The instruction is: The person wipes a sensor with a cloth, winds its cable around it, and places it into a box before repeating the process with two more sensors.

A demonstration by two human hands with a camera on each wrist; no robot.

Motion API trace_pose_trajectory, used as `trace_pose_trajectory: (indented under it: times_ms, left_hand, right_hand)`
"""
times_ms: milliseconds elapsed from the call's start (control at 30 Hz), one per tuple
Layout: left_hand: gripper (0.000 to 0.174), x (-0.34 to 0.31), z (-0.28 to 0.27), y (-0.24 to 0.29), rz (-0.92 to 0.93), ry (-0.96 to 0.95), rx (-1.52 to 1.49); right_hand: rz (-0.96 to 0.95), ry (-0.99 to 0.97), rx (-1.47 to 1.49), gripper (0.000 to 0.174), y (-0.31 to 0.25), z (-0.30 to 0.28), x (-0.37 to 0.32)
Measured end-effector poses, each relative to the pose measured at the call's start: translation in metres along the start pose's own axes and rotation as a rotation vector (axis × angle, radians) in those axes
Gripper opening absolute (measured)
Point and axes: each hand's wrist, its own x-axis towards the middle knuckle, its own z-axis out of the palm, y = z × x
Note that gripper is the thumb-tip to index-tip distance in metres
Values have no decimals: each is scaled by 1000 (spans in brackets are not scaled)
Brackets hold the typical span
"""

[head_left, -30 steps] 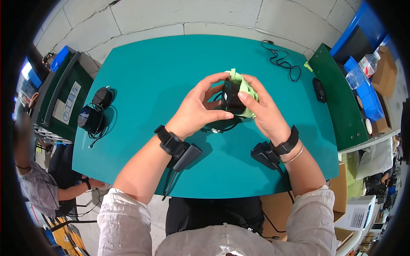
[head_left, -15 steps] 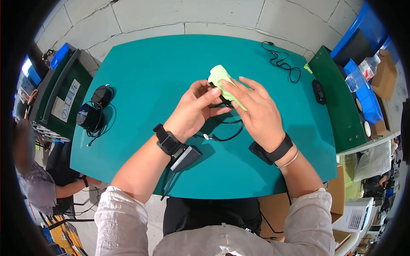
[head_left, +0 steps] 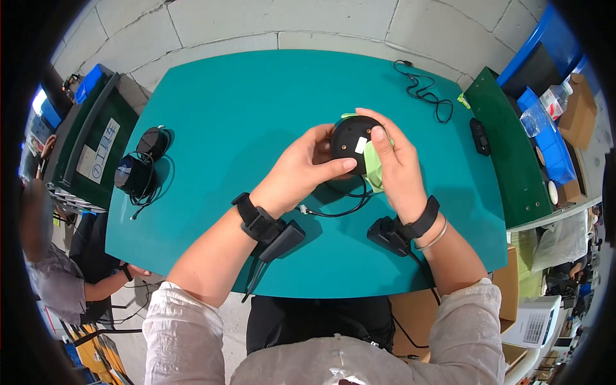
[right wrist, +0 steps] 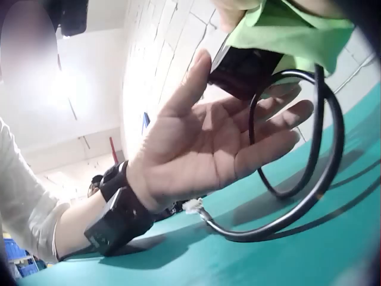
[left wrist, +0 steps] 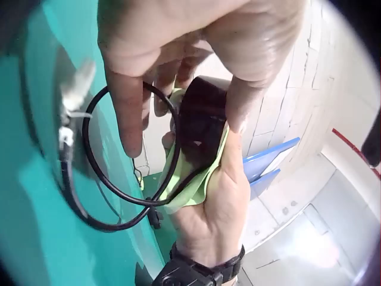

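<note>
A round black device (head_left: 353, 136) with a small white label and screw holes on its flat face is held up over the table. My left hand (head_left: 296, 165) grips its left edge between thumb and fingers. On the other side my right hand (head_left: 403, 168) holds a light green cloth (head_left: 373, 170) against the device, its thumb on the flat face. The left wrist view shows the cloth (left wrist: 193, 193) wrapped round the dark side of the device (left wrist: 202, 122). A black cable (right wrist: 286, 223) hangs from it in a loop, ending in a white connector (right wrist: 193, 206).
Two black round devices, one (head_left: 154, 142) behind the other (head_left: 131, 176), lie with their cables at the table's left. A black cable (head_left: 420, 93) lies back right, near a small black object (head_left: 479, 136). A green panel (head_left: 507, 154) borders the right side. Another person's arm (head_left: 106, 287) shows at left.
The cloth covered the device's top half a second ago; now the device is turned with its flat labelled face toward the head view, and the cloth is at its right side.
</note>
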Motion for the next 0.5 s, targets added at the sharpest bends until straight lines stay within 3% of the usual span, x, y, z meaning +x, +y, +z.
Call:
trace_pose_trajectory:
  times_ms: [67,233,300,333,500]
  left_hand:
    - [54,0,3,0,-42,-7,-95]
    - [49,3,-3,0,-123,34,-338]
    - [48,3,-8,1,-161,65,-359]
    - [46,-1,-8,8,-177,76,-351]
    - [46,-2,-6,9,-169,22,-296]
  right_hand:
    - [104,22,92,44,-2,0,0]
    - [106,102,361,40,-7,-3,1]
    - [-402,-282,-457,40,-10,-9,5]
    - [-533,-346,-791,44,-17,-3,3]
    - [-590,-436,-863,53,-24,-4,3]
